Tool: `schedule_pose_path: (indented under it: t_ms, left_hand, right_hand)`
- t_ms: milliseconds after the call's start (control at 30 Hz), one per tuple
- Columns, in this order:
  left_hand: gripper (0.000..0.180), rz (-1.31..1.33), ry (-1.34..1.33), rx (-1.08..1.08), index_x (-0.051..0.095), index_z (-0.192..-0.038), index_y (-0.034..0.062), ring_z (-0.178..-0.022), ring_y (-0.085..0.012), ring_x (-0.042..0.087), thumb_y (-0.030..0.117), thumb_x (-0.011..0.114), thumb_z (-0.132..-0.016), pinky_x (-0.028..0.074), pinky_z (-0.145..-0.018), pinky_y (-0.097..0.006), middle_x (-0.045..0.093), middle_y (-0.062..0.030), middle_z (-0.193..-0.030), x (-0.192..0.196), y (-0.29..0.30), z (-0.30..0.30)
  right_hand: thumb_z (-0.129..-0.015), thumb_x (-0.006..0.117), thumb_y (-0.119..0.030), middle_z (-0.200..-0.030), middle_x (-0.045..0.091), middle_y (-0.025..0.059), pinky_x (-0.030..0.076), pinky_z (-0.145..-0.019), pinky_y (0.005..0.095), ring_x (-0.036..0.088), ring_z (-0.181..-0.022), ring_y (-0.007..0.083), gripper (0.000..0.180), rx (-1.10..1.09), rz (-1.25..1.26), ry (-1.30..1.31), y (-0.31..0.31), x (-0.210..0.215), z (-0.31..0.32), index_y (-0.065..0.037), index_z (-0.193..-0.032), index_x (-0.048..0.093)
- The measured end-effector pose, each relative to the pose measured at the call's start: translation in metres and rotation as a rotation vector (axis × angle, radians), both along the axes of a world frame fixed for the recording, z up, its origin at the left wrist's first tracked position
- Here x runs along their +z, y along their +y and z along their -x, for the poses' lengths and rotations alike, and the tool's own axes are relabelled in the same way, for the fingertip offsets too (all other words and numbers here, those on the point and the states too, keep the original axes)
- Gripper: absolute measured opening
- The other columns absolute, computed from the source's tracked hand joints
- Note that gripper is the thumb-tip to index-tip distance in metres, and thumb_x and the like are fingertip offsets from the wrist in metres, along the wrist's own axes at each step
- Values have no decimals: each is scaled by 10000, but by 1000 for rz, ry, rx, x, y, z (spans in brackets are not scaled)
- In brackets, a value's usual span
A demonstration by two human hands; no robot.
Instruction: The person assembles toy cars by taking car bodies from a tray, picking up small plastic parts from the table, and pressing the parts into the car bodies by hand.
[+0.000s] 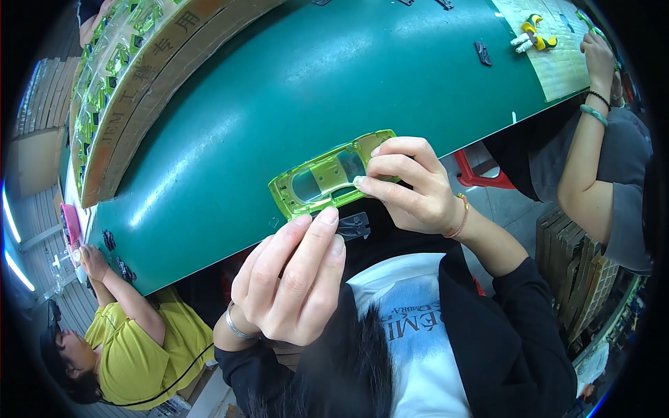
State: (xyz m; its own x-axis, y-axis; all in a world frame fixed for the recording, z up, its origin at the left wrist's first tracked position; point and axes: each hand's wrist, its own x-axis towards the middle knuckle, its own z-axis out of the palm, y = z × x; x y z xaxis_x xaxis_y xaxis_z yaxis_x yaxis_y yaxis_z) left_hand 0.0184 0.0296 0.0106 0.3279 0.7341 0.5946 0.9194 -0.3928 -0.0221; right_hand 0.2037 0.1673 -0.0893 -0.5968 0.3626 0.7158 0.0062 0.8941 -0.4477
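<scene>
A translucent yellow-green toy car body shell (317, 180) is held tilted over the table's near edge, its hollow inside and window openings showing. My right hand (414, 184) grips its right end, thumb and fingers on opposite sides. At the near left edge of the shell, my left hand (289, 279) has its thumb and fingertips pinched together against the rim. Anything small between those fingertips is hidden. Just below the shell, beside my left fingertips, shows a small clear piece with dark marks (354, 226).
The green table (251, 139) stretches ahead. At left, a cardboard box (150, 76) holds several green shells. Black parts (482, 53) and yellow-handled cutters (535, 40) lie at far right. Co-workers sit on both sides, one in a yellow shirt (139, 341). A red stool (481, 171) stands at right.
</scene>
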Motion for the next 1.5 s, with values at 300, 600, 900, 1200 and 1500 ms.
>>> schedule_pose_path:
  t_ms: [300, 600, 900, 1200, 1500]
  left_hand:
    - [206, 16, 4, 3, 699, -1067, -8, -1013, -256, 721, -9, 773, -875, 648, -783, -310, 782, -170, -1120, 1, -2, 0]
    - [169, 2, 3, 18, 687, -1049, -7, -984, -295, 770, -7, 758, -896, 649, -763, -317, 789, -192, -1060, 1, 2, 0]
    - [156, -35, 3, 27, 696, -1040, 17, -954, -267, 769, 13, 766, -901, 644, -729, -301, 794, -174, -1048, -2, 4, 1]
    - [266, 113, -333, -104, 701, -1041, -4, -863, -282, 755, -54, 798, -798, 640, -706, -319, 772, -217, -1053, -9, 8, 6]
    - [163, 60, -191, -11, 700, -974, -39, -905, -341, 790, -44, 762, -824, 648, -743, -344, 776, -265, -1029, -11, 10, 6]
  right_hand:
    - [-726, 775, 13, -1050, 679, 74, 596, -852, 382, 631, -1076, 279, 269, 1, 5, -4, -1, 0, 0, -43, -989, 760]
    - [-707, 775, 20, -1052, 679, 76, 596, -852, 381, 633, -1072, 283, 295, 0, 5, 2, 0, -2, 0, -42, -995, 761]
    - [-711, 780, 15, -1056, 680, 74, 598, -847, 380, 635, -1073, 281, 295, 5, 10, -2, 0, -1, 0, -46, -999, 759]
    - [-726, 785, 6, -1055, 680, 71, 594, -853, 378, 634, -1077, 275, 274, -5, 14, -10, 0, 0, -1, -46, -994, 758]
    - [-746, 803, 58, -1057, 681, 54, 570, -844, 363, 622, -1063, 262, 366, -9, 32, -34, -1, 0, 0, -90, -1079, 778]
